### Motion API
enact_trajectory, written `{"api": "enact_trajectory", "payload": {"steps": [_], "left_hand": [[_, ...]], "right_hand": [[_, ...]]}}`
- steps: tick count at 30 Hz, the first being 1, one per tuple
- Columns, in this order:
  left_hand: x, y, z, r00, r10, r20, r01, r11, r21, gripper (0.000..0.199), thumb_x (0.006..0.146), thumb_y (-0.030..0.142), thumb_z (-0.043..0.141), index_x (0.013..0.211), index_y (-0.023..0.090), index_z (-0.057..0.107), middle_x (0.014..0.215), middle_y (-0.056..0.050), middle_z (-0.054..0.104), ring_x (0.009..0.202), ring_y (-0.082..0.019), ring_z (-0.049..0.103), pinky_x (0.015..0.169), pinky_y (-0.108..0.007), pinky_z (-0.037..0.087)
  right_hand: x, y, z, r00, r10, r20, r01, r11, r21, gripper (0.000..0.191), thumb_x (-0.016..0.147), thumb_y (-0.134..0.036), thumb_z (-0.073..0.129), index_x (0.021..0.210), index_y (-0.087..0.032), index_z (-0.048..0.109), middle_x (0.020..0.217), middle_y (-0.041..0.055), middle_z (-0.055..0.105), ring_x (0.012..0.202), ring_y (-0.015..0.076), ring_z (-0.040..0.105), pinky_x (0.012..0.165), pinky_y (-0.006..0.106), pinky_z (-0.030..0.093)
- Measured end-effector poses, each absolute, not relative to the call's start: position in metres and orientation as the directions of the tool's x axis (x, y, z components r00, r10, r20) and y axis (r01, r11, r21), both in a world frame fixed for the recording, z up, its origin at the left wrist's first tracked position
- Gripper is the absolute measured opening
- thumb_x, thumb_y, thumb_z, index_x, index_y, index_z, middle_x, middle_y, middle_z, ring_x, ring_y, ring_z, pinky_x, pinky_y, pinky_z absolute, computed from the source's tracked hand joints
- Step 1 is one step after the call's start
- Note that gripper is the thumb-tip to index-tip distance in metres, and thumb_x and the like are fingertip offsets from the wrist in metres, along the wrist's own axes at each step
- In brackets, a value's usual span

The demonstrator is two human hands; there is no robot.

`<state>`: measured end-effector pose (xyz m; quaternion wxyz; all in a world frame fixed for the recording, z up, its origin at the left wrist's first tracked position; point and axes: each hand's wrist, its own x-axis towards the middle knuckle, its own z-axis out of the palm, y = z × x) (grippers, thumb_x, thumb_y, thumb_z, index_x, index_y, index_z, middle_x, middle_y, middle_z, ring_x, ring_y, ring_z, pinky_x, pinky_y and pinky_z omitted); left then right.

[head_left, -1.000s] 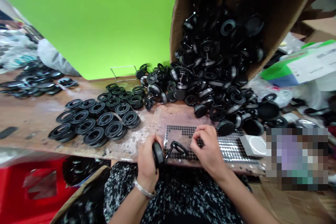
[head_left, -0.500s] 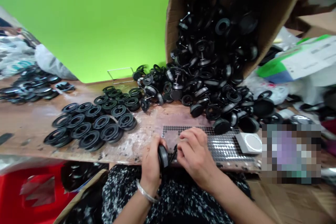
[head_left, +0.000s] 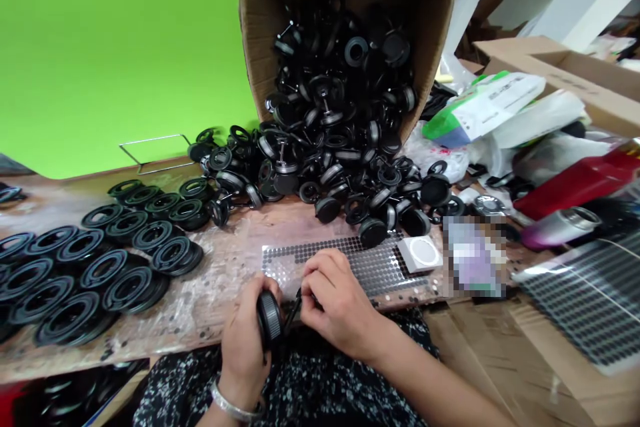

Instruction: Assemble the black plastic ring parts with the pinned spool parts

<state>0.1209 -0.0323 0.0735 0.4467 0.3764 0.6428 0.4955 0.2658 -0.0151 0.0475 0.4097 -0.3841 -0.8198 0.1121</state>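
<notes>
Right hand (head_left: 336, 297) moved to black part (head_left: 271, 317) (ribbed), gripped in left hand (head_left: 243, 340).

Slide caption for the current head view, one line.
Left hand gripping a ridged black disc, right hand at its thin arm, before an open cardboard box spilling black parts.

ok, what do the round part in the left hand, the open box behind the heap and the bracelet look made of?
Round part in the left hand: probably moulded plastic, possibly rubber; dull black, ridged edge.
Open box: cardboard, matt; brown walls, rough rim.
Bracelet: likely metal, silvery, shiny; bright highlights, though plating can't be ruled out.
</notes>
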Motion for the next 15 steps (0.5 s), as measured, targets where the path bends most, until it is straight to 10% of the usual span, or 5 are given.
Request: {"api": "enact_trajectory", "payload": {"steps": [15], "left_hand": [[0.124,-0.033,0.079,-0.269,0.959,-0.087,0.222,0.150,0.964,0.024,0.082,0.029,0.041,0.061,0.021,0.050,0.055,0.000,0.050,0.053,-0.015,0.044,0.053,-0.025,0.036]], "right_hand": [[0.270,-0.013,0.046,-0.333,0.818,0.469,0.392,0.573,-0.720,0.012,0.081,-0.007,0.046,0.082,-0.019,0.049,0.090,0.0033,0.053,0.086,0.0140,0.054,0.078,0.026,0.049]]}}
